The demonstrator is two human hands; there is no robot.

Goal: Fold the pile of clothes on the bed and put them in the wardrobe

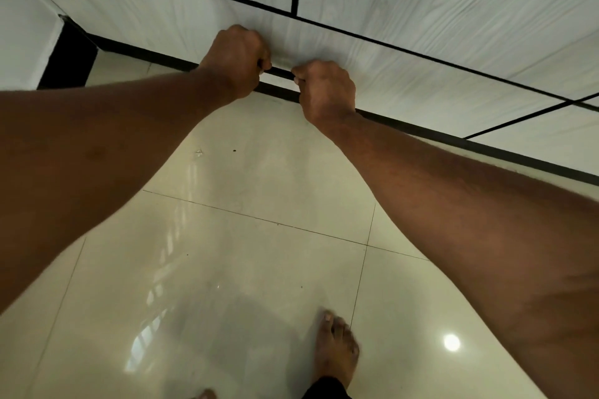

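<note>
The white wood-grain wardrobe (421, 10) fills the top of the view, its panels parted by black lines. Both my hands grip the bottom edge of its lowest drawer front (405, 81), just above the black plinth. My left hand (235, 60) is curled on that edge with the fingers tucked under it. My right hand (325, 87) holds the same edge a little to the right, fingers also hidden beneath. No clothes and no bed are in view.
Glossy cream floor tiles (227, 253) stretch from the wardrobe to my bare right foot (335, 347) at the bottom. A dark gap (68, 55) lies at the wardrobe's left end beside a white wall (22, 42).
</note>
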